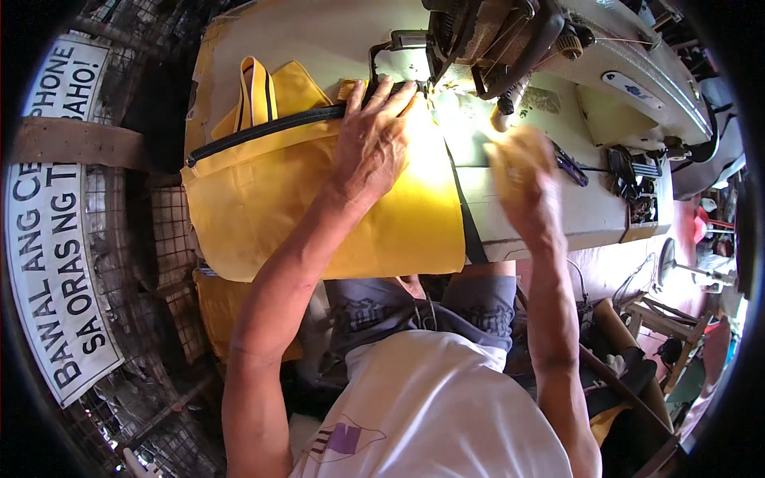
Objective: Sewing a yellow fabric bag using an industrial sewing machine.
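My left hand (pixel 376 131) lies on a yellow fabric piece (pixel 303 215) with a dark zipper-like strip (pixel 267 126) along its upper edge, fingers spread slightly and pressing beside the sewing machine's needle area (pixel 422 84). Yellow straps with dark stripes (pixel 255 84) stick up behind it. My right hand (pixel 522 167) is smeared by motion below the machine's lit lamp (pixel 504 107); whether it holds anything is unclear. Dark-handled snips or scissors (pixel 572 167) lie just right of it. A narrow dark band (pixel 470 235) runs down the table at the fabric's right edge.
The sewing machine head (pixel 637 88) spans the upper right of the pale table (pixel 558 223). A wire-mesh wall with a white sign (pixel 48 263) is on the left. More yellow fabric (pixel 211 319) sits below the table, and stools, cables and rolls (pixel 637 350) crowd the lower right.
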### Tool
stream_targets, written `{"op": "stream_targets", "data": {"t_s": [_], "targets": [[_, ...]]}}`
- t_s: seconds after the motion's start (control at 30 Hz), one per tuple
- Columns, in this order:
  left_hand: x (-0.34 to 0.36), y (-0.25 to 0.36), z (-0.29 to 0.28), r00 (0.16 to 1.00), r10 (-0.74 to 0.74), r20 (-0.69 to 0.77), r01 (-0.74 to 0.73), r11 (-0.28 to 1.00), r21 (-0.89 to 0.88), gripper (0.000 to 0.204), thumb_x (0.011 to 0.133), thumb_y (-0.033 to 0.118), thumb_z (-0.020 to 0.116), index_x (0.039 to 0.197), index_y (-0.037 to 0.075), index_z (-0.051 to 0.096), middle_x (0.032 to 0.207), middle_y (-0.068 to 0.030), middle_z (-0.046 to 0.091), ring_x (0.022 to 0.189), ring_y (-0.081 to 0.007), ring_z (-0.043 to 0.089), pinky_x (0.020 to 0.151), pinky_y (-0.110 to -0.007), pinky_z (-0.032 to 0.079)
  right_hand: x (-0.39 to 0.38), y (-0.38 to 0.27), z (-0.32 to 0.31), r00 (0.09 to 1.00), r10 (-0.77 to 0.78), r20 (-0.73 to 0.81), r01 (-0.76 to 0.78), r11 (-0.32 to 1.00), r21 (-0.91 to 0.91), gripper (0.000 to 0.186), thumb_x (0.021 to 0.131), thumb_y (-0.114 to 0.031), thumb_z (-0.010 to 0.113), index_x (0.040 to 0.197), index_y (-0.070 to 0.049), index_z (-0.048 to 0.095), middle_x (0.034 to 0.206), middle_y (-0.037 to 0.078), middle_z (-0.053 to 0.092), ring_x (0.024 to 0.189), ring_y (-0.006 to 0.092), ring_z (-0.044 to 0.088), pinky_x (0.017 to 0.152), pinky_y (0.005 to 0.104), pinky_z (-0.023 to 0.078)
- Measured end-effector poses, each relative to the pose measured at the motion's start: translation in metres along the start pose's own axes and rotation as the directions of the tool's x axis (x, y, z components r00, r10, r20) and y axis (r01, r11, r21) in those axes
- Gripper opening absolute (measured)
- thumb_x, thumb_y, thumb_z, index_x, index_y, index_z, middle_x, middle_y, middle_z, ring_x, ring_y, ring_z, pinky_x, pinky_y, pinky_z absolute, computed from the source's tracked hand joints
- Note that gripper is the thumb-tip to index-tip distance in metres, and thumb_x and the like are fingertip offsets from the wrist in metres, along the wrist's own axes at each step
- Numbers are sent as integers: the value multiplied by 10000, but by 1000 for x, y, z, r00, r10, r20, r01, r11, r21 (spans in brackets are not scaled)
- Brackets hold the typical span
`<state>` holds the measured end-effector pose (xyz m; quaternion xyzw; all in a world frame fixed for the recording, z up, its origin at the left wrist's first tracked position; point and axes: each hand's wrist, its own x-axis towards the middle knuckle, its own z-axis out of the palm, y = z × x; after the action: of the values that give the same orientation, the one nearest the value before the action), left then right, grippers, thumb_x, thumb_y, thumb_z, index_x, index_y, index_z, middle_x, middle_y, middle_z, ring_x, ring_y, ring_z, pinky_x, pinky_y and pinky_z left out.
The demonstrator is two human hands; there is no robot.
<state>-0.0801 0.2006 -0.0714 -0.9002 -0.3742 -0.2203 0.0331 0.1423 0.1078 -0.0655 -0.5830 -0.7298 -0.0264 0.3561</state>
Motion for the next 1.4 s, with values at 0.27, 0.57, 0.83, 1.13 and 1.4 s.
{"op": "stream_targets", "data": {"t_s": [0.27,0.57,0.83,1.13,1.4], "targets": [[4,4,0,1000,10,-2,-10,1000,9,408,846,83,605,1247,13,630,1350,-127,609,1298,-325,541,1129,-547,341,-67,123,-91,866,229,-444,-446,755,-481,450,986,-277,625,1383,-74,560,1372,187,564,1234,373,558,1025,470,457],[1,-7,4,1000,-3,9,3,999,-50,446,860,100,600,1303,47,601,1373,-123,594,1332,-321,512,1149,-533,313,-70,114,-78,870,227,-439,-423,801,-423,567,1011,-325,591,1473,-33,440,1483,230,461,1381,399,429,1118,496,353],[2,-13,6,1000,-4,17,4,999,-46,369,931,228,574,1268,98,648,1372,-113,601,1349,-312,504,1158,-529,309,-70,109,-80,874,279,-397,-448,780,-437,482,1014,-272,586,1431,-43,512,1473,159,510,1395,341,438,1120,468,343],[-1,-10,4,999,-28,37,31,997,-70,421,893,119,570,1310,75,609,1385,-102,581,1359,-295,488,1190,-518,263,-71,112,-80,898,199,-392,-390,773,-501,339,993,-158,602,1301,-22,635,1327,158,632,1259,323,574,1044,434,448],[-2,-10,5,1000,-22,9,23,995,-99,399,903,195,607,1282,69,614,1371,-113,587,1356,-298,485,1171,-533,280,-69,112,-80,897,162,-411,-365,795,-484,321,970,-103,614,1279,-29,664,1301,155,654,1224,314,606,1034,425,462]]}}
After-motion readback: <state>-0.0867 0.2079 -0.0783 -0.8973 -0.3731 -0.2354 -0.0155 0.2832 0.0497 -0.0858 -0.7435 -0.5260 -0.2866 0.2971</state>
